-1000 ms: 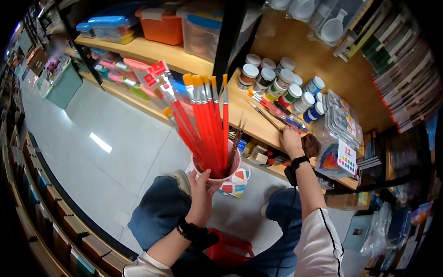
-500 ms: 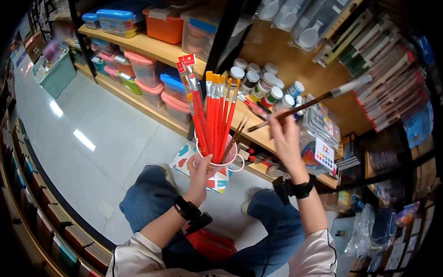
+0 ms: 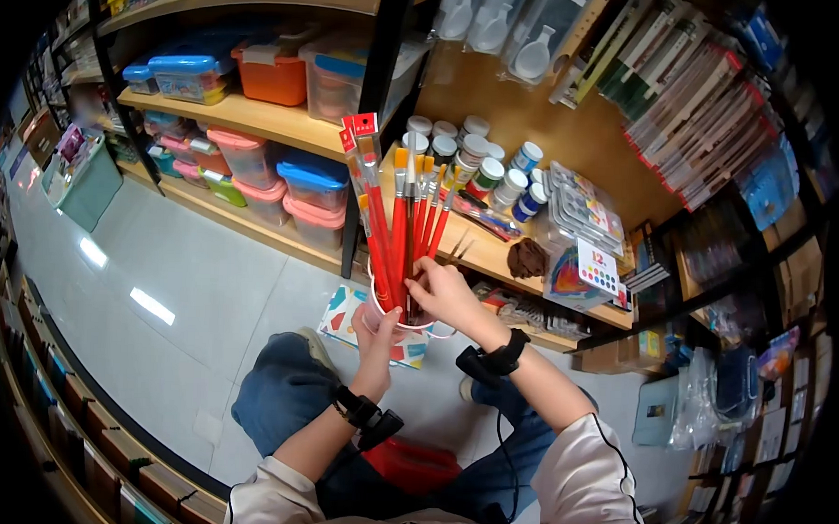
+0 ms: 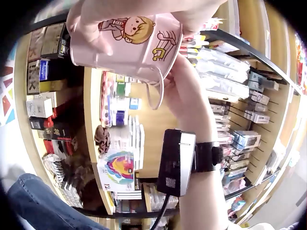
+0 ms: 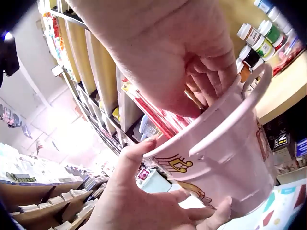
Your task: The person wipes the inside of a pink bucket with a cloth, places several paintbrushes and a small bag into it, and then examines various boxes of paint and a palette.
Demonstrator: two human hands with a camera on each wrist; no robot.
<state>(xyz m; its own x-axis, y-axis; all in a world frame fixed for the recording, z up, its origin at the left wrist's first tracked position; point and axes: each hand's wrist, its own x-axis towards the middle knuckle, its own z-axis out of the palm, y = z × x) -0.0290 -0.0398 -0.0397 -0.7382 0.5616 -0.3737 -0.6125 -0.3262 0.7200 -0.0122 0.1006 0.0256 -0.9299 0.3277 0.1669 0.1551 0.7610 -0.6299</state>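
My left hand point(image 3: 376, 348) grips a pink bucket point(image 5: 230, 167) with cartoon prints and a loop handle, thumb at the rim. Bundled in it are red-handled flat paintbrushes point(image 3: 399, 243) with orange bristles, some in red-topped sleeves. A few thin dark-handled brushes point(image 3: 459, 249) lean at its right side. My right hand point(image 3: 451, 295) reaches over the rim and pinches a brown-handled paintbrush point(image 3: 411, 220), which stands upright among the red ones with its pale head on top. In the right wrist view its fingertips go inside the bucket, and the brush's lower end is hidden.
The shelf ahead bears paint jars point(image 3: 487, 175), several brushes lying flat point(image 3: 491, 223), a brown crumpled item point(image 3: 528, 258) and stacked paint sets point(image 3: 578, 207). Lidded plastic boxes point(image 3: 243, 156) fill shelves at left. A patterned item point(image 3: 342, 307) lies on the floor below the bucket.
My right hand lifted the brown-handled brush off the shelf, swung it left and brought it down upright into the bucket. My left hand still holds the bucket.
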